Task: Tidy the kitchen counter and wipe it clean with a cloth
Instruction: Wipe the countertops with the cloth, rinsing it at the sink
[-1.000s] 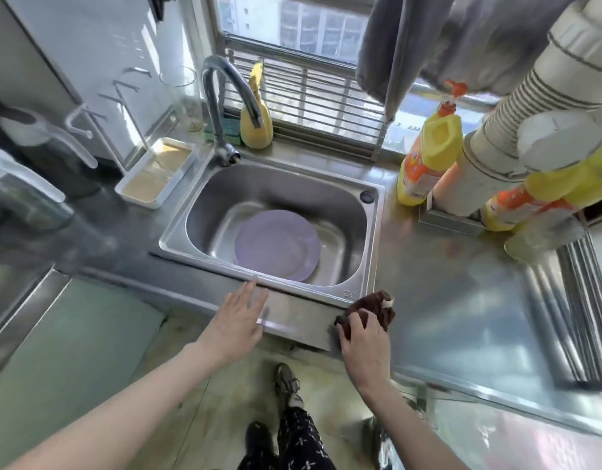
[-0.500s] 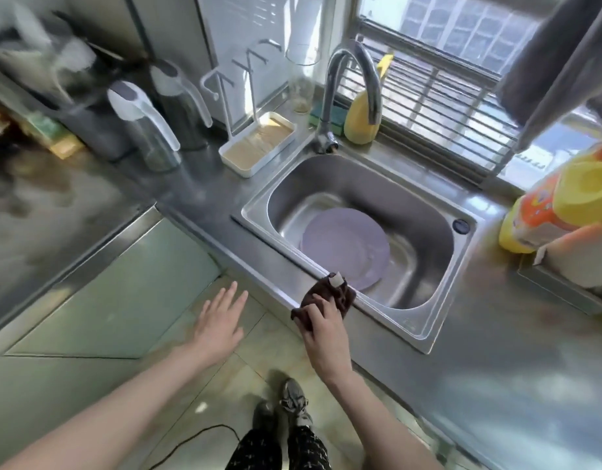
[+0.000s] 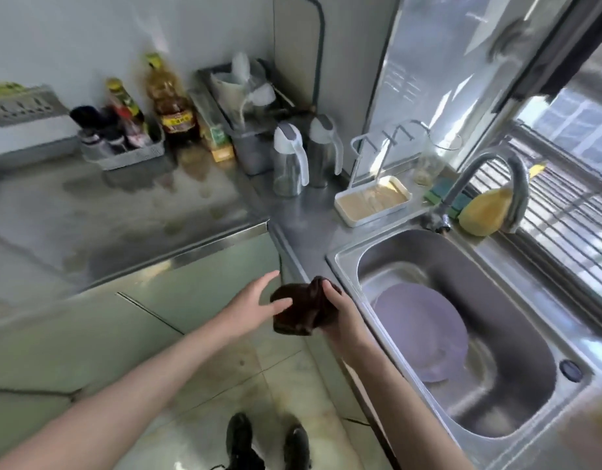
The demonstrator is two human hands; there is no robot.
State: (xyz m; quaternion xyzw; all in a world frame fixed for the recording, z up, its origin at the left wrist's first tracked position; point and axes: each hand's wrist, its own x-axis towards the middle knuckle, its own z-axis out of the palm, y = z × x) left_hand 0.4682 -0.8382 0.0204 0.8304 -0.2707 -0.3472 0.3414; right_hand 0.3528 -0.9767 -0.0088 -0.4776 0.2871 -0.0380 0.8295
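Cloth [image 3: 301, 308] bunched in right hand [image 3: 340, 313] grip, left hand [image 3: 255, 305] fingers straight, touching cloth, beside steel counter [image 3: 303, 212] corner, sink [image 3: 516, 432] right

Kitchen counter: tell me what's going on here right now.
A person stands at the corner of the steel counter. The right hand grips a dark cloth just off the counter's edge beside the sink, and the open left hand touches the cloth. A purple plate lies in the sink. The counter to the left shows stains; bottles stand along the wall.
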